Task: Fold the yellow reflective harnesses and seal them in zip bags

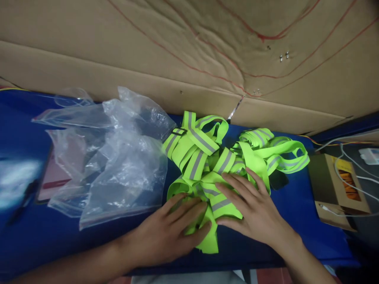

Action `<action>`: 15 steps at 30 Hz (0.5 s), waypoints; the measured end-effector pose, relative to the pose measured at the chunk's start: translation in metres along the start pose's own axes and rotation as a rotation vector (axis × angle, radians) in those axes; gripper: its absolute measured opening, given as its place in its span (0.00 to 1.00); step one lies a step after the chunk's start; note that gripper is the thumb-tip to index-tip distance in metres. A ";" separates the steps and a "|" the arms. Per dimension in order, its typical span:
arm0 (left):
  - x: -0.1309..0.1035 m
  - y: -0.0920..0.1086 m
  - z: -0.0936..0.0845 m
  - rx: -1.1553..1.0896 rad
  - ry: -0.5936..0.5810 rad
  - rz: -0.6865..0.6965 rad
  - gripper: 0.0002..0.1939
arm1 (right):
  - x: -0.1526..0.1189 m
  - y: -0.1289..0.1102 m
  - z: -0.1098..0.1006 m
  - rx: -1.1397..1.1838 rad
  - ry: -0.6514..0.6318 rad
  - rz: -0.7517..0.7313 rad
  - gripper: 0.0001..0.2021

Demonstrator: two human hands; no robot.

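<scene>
A tangled heap of neon-green reflective straps (194,165) with grey stripes lies on the blue table cover, and a black buckle (179,131) shows at its upper left. My left hand (173,225) rests on the near left side of the heap, fingers bent over the straps and a gap between thumb and forefinger. Spread across the near right side, the fingers of my right hand (251,207) touch the straps from above. Both palms face down, so what lies under the fingertips is partly hidden.
Clear plastic zip bags (127,169) lie piled left of the straps, partly over a pinkish flat item (55,177). At right stand an open cardboard box (330,183) and white cables (343,165). A brown covered panel (148,71) rises behind, with red wires strung across it.
</scene>
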State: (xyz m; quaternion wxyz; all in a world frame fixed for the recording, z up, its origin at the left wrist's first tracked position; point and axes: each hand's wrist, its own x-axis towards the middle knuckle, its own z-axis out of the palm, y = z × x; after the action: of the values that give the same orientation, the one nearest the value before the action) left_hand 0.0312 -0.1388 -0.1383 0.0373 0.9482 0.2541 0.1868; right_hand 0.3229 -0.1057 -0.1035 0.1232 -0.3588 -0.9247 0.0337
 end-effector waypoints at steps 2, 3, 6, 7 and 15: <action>-0.002 -0.001 0.002 0.048 0.014 -0.047 0.21 | -0.001 0.000 0.001 -0.006 -0.015 0.003 0.34; -0.003 -0.002 0.003 0.068 0.020 -0.074 0.22 | -0.002 0.000 0.001 -0.009 -0.026 0.000 0.35; -0.003 -0.006 0.004 0.094 0.060 -0.141 0.22 | -0.004 -0.001 0.002 -0.019 -0.046 -0.018 0.37; -0.003 -0.007 0.004 0.091 0.079 -0.152 0.20 | -0.005 -0.001 0.002 -0.022 -0.047 -0.024 0.38; 0.004 -0.011 0.004 0.045 0.223 -0.161 0.13 | -0.008 0.002 0.004 -0.010 -0.028 -0.024 0.39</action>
State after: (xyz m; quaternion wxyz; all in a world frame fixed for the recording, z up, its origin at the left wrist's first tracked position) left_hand 0.0312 -0.1274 -0.1423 0.0023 0.8987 0.3361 0.2817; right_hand 0.3288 -0.1100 -0.1093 0.1088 -0.3479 -0.9306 0.0325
